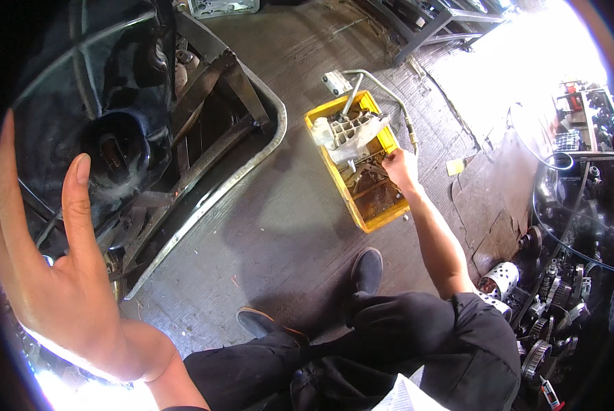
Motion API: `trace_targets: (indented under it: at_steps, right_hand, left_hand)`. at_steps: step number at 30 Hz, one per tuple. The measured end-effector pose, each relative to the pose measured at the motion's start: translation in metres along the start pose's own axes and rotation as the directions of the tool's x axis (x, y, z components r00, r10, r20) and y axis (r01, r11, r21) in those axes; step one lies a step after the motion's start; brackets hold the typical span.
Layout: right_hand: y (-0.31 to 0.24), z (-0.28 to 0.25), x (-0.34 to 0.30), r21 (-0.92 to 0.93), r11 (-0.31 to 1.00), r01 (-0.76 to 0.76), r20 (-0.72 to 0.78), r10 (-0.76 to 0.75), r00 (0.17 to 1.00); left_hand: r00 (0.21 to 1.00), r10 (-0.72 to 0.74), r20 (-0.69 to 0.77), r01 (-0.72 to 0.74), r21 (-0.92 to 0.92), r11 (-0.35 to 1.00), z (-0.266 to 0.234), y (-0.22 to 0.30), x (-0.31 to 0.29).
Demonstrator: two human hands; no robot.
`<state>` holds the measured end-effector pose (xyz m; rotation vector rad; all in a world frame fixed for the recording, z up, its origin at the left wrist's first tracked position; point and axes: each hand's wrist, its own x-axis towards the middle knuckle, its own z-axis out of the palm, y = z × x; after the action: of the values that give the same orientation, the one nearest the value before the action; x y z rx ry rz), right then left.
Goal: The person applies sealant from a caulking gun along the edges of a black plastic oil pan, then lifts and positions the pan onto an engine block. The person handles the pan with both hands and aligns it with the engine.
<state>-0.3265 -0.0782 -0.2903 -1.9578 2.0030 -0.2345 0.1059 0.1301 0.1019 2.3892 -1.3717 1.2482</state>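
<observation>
A yellow plastic crate (387, 219) stands on the floor ahead of my feet. My right hand (401, 168) is closed at its right rim, the fingers partly hidden against the edge. Inside the crate lie a whitish ribbed part (353, 130) and several small metal pieces, above a brown, dirty bottom. A bent metal pipe (397, 101) with a pale block at its end sticks out over the far edge. Raised at the left, my left hand (81, 301) is open and holds nothing, fingers spread in front of a large black panel (54, 75).
A metal frame with a curved rim (277, 109) reaches in from the left. A dark steel rack (451, 20) stands at the far right. On the right lie several gears (540, 353) and a white perforated container (502, 277). A small yellow piece (455, 166) lies beyond the crate.
</observation>
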Motion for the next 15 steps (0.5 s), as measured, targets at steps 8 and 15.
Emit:
trace_targets:
  at_steps: [8,15]
  right_hand:
    - [0.023,0.017,-0.006,0.041,0.997,0.069,-0.083,-0.065,0.994]
    - [0.0,0.028,0.013,-0.034,0.999,0.016,0.077,-0.013,0.997]
  left_hand:
    - [0.996,0.083,0.013,-0.082,-0.077,0.994,0.003,-0.005,-0.001]
    - [0.999,0.023,0.039,-0.021,-0.059,0.998,-0.003,0.005,0.002]
